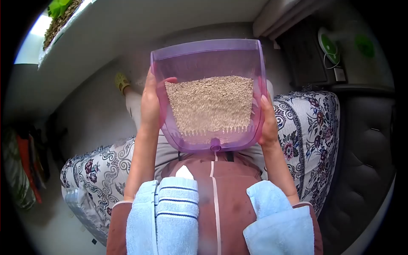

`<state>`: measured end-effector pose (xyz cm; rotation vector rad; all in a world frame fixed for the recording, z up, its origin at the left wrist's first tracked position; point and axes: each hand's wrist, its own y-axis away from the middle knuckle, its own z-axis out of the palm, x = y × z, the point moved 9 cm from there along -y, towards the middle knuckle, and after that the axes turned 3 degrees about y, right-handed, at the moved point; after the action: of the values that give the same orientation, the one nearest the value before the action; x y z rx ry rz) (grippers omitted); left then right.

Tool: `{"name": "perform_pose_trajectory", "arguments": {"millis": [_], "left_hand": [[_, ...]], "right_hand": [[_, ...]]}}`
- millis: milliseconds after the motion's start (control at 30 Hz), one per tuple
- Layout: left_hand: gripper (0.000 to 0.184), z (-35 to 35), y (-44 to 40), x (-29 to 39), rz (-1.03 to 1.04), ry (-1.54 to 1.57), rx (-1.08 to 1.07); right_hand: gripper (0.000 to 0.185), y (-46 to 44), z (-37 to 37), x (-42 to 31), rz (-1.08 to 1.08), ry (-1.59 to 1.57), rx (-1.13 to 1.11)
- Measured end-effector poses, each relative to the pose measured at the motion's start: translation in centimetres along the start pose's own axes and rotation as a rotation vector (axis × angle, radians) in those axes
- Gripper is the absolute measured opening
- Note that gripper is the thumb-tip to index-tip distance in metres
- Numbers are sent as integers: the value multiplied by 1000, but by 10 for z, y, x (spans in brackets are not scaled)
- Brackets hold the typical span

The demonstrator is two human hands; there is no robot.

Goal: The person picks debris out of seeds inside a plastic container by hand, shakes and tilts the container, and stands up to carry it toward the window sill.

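A purple see-through plastic bin (206,63) is held up in front of my chest, above my lap. Beige grain-like granules (210,102) lie inside it; their exact kind cannot be told. Along the near edge of the granules runs a row of small slots or teeth, and a short round spout (215,144) sits at the bin's near side. My left hand (150,102) grips the left wall, its thumb visible at the wall's upper part. On the opposite wall my right hand (267,121) is closed, with some fingers hidden behind the plastic.
I sit on a flower-patterned cover (293,127). A light blue towel (176,212) hangs over my shoulders. At right are a black padded headboard (365,161) and a dark stand with a green-and-white device (329,46). A yellow clog (121,82) is on a foot at left.
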<state>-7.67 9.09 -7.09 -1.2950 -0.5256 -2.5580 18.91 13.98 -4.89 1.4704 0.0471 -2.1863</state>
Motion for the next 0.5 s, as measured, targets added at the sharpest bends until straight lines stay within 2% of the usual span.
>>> {"name": "perform_pose_trajectory", "arguments": {"millis": [33,100,133,167,200,267,333,400,500], "left_hand": [[55,1,-2,3,-16,12,-2],[54,8,-3,16,-52,75,-31],[55,14,0,31,-11,107,-35],[55,25,7,46,61,182,-52],[56,31,11,57,134,253,-70],[57,19,4,42,103,95,-20],[58,8,-1,22,56,-8,-33],[58,16,2,22,64,-76,-11],[56,1,-9,13,58,-217,-35]], "right_hand": [[53,0,5,-5,29,-8,29],[54,3,36,-50,-108,144,-19],[54,7,49,-69,-172,226,-41],[54,13,62,-88,-327,362,-107],[57,20,68,-92,-397,192,-54],[56,-2,22,-46,-229,148,-34],[52,-7,-6,-1,-107,-32,11],[59,-3,-11,20,-78,-66,-22],[52,-3,-6,23,44,-189,53]]}}
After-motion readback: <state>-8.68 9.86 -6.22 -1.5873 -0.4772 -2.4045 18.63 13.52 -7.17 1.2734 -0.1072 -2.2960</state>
